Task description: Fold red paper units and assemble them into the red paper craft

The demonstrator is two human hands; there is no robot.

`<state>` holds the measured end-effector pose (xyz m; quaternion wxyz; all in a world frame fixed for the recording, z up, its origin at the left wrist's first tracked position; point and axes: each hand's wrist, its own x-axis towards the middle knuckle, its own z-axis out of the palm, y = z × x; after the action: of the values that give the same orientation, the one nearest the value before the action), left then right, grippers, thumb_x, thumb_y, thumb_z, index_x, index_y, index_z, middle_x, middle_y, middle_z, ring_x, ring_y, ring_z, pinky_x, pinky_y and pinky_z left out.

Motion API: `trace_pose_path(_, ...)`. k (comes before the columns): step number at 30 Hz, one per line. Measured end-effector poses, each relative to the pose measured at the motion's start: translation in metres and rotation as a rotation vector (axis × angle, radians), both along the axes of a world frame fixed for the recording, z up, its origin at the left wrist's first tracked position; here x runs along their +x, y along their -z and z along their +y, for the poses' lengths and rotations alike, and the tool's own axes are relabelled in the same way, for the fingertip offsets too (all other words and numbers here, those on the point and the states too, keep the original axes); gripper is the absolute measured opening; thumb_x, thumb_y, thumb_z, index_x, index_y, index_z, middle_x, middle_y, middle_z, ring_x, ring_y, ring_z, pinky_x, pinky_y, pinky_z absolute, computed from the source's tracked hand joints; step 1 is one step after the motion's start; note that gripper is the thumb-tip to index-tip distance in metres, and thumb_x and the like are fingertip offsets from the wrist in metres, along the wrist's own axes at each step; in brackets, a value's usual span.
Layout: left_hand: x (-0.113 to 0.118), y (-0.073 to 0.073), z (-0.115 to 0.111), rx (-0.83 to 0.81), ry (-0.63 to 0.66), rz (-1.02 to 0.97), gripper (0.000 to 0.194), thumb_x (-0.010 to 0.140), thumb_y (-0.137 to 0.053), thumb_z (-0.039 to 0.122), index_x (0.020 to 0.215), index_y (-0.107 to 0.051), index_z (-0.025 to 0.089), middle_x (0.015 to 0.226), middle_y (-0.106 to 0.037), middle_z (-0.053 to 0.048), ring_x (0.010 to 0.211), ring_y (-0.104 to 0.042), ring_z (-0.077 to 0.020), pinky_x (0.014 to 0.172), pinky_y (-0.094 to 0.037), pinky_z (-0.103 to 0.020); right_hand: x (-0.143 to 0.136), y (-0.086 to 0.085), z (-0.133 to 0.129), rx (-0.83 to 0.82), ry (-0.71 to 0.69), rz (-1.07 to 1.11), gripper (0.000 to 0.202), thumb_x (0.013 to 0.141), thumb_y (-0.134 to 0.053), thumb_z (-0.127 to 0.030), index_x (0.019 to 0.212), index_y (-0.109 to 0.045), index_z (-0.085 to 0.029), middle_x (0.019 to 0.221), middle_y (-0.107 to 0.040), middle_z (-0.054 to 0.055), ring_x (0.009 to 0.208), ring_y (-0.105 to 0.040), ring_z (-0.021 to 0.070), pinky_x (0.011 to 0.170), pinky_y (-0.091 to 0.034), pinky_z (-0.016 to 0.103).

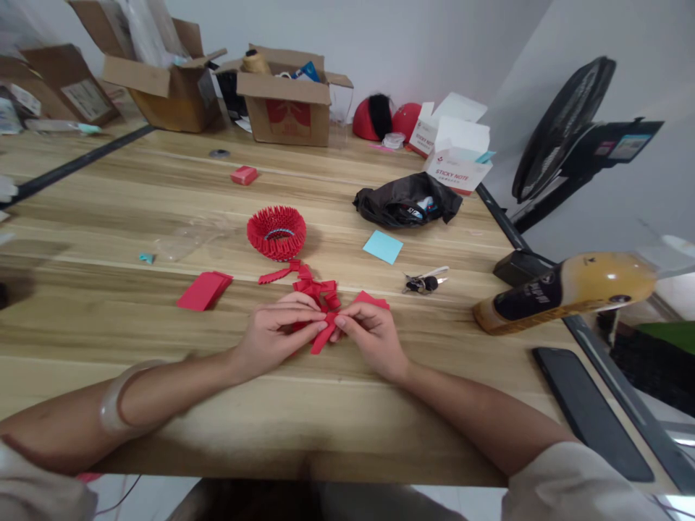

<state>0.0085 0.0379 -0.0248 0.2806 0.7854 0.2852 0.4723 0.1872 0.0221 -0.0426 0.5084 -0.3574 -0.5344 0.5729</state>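
A narrow red paper strip (324,336) is pinched between my two hands near the middle of the table. My left hand (279,325) grips its left side with thumb and fingers. On the other side, my right hand (372,334) holds it by thumb and forefinger. Folded red paper pieces (315,287) lie in a loose heap just beyond my fingertips. Behind them stands a round red bowl (276,235) built of many folded paper pieces, with a light blue ring inside. Flat red paper sheets (374,299) are partly hidden behind my right hand.
Left of my hands lies a red paper stack (203,291). To the right are a blue note (383,247), keys (425,282), a black plastic bag (407,200), a drink bottle (565,293) and a phone (591,412). Cardboard boxes (290,90) line the back; a fan (565,130) stands right.
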Motion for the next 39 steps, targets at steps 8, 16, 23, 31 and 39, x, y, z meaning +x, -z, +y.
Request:
trace_pose_path(8,-0.0002,-0.0003,-0.0016,-0.038,0.001,0.004,0.009,0.079,-0.065,0.013,0.085,-0.071,0.016,0.079,-0.068,-0.005,0.078,-0.063,-0.0148,0.069,-0.055,-0.026,-0.0001,-0.0026,-0.0010,-0.014,-0.015,-0.015,0.023,0.080,-0.062,-0.038,0.072,-0.061,-0.017,0.058,-0.064,0.000,0.054,-0.061,0.0103,0.058,-0.052,0.024)
trace_pose_path(16,0.0001,0.0021,-0.0003,-0.060,0.005,-0.003,0.009,0.078,-0.065,0.014,0.084,-0.071,0.017,0.079,-0.068,-0.005,0.078,-0.063,-0.0155,0.069,-0.055,-0.027,-0.0010,-0.0023,-0.0013,-0.014,-0.005,-0.011,0.023,0.081,-0.061,-0.037,0.071,-0.060,-0.017,0.058,-0.064,-0.001,0.053,-0.061,0.0102,0.056,-0.052,0.024)
trace_pose_path(23,0.0000,0.0001,-0.0019,-0.066,0.001,-0.018,0.011,0.079,-0.063,0.009,0.082,-0.071,0.016,0.078,-0.067,-0.004,0.078,-0.062,-0.0146,0.069,-0.053,-0.027,-0.0021,0.0007,-0.0006,-0.016,-0.007,0.004,0.019,0.080,-0.063,-0.035,0.074,-0.063,-0.016,0.059,-0.066,0.000,0.054,-0.062,0.0103,0.057,-0.052,0.024)
trace_pose_path(31,0.0006,0.0001,-0.0008,-0.031,0.027,-0.014,0.011,0.078,-0.064,0.009,0.084,-0.071,0.016,0.076,-0.068,-0.004,0.078,-0.062,-0.0153,0.069,-0.054,-0.028,-0.0005,0.0007,-0.0024,0.011,0.008,-0.023,0.020,0.081,-0.062,-0.034,0.070,-0.064,-0.016,0.058,-0.065,0.001,0.054,-0.061,0.0107,0.057,-0.051,0.024)
trace_pose_path(39,0.0013,0.0021,-0.0009,-0.030,0.026,0.004,0.013,0.078,-0.065,0.008,0.085,-0.070,0.016,0.077,-0.068,-0.004,0.079,-0.061,-0.0156,0.070,-0.053,-0.028,-0.0017,0.0034,-0.0023,-0.002,0.063,-0.072,0.026,0.081,-0.060,-0.039,0.070,-0.064,-0.017,0.056,-0.063,0.001,0.052,-0.059,0.0113,0.054,-0.049,0.024)
